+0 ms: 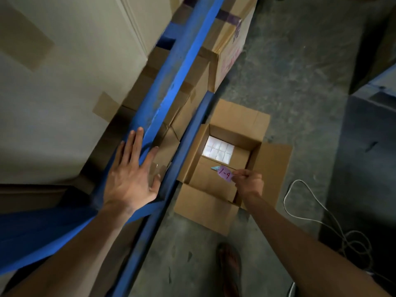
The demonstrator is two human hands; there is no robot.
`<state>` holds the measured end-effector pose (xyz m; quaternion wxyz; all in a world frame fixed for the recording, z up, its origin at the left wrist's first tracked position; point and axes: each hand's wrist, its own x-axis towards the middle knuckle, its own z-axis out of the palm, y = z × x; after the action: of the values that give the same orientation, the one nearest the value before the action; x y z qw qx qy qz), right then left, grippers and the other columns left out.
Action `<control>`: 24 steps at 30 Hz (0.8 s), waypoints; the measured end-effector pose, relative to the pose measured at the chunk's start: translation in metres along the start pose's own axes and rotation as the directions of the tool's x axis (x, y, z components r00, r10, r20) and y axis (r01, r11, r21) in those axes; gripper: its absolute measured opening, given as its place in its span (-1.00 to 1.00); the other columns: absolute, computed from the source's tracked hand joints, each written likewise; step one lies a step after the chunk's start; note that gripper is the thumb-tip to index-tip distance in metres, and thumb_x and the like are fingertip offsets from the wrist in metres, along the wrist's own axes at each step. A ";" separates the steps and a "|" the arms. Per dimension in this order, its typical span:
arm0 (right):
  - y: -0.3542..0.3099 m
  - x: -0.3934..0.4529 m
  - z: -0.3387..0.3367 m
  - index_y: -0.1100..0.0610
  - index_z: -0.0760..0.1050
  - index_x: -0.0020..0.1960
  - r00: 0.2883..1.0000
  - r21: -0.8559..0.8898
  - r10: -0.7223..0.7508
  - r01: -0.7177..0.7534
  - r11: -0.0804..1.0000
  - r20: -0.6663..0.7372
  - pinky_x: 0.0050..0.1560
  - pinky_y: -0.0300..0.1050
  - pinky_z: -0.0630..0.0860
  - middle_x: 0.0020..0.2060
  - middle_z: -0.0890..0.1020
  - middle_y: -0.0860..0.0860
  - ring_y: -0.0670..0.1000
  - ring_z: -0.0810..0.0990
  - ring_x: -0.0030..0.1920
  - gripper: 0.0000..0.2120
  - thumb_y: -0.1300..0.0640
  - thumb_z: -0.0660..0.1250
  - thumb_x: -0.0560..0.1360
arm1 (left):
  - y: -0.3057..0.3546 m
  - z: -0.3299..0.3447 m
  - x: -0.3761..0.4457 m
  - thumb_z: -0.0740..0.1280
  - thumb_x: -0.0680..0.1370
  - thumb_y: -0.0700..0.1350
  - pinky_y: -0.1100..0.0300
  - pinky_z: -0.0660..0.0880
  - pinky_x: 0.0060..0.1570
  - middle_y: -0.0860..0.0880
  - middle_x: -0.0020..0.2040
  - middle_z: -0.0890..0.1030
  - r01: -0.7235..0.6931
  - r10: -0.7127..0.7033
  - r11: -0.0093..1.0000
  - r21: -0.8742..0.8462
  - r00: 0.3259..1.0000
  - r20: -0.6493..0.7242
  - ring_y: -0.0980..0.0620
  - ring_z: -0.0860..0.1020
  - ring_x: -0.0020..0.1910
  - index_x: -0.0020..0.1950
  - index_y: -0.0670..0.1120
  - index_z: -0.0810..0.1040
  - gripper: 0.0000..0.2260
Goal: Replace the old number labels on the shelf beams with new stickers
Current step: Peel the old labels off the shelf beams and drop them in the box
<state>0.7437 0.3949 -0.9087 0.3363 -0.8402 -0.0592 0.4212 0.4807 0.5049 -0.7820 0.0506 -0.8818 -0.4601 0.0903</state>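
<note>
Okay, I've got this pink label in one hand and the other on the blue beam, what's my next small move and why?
Probably let the pink label drop into the open carton. The right hand pinches it right above the carton, away from the shelf, while the left hand lies flat on the blue beam, which shows no sticker there.

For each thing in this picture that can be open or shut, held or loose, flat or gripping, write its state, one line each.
Left hand: flat, fingers straight, pressing on the blue shelf beam.
Right hand: pinching the pink label marked 1-9.
Cardboard box on the floor: open, flaps spread.
Large carton on the shelf: taped shut.
</note>
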 end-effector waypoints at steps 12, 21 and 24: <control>-0.008 0.035 0.028 0.01 0.69 -0.08 0.994 -0.313 -0.104 0.106 0.944 0.023 0.05 0.03 0.62 0.01 0.71 0.02 0.07 0.66 0.03 -0.87 0.10 0.36 0.49 | -0.001 0.009 0.003 0.30 0.43 0.18 -0.23 0.09 0.53 -0.28 0.63 -0.12 0.008 -0.006 0.999 0.039 0.999 -0.037 -0.26 -0.03 0.61 0.43 -0.13 0.40 -0.35; -0.012 0.041 0.031 -0.03 0.69 -0.08 0.991 -0.406 -0.132 0.125 0.905 0.011 0.08 -0.04 0.58 0.04 0.67 0.03 0.09 0.64 0.04 -0.85 0.09 0.34 0.44 | -0.001 0.011 0.003 0.34 0.41 0.15 -0.22 0.08 0.53 -0.26 0.63 -0.11 0.012 -0.011 1.000 0.009 0.997 -0.072 -0.25 -0.02 0.61 0.36 -0.15 0.46 -0.40; -0.011 0.045 0.030 -0.02 0.67 -0.08 0.989 -0.418 -0.146 0.126 0.900 -0.015 0.08 -0.01 0.59 0.03 0.66 0.02 0.08 0.64 0.03 -0.90 0.05 0.39 0.44 | -0.001 0.011 0.003 0.35 0.41 0.14 -0.22 0.08 0.53 -0.26 0.64 -0.10 0.016 -0.016 1.000 -0.001 0.997 -0.072 -0.25 -0.01 0.61 0.37 -0.15 0.46 -0.39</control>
<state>0.7520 0.4360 -0.9451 0.1799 -0.8958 -0.1982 0.3549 0.4794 0.5078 -0.7932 0.0677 -0.8808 -0.4651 0.0579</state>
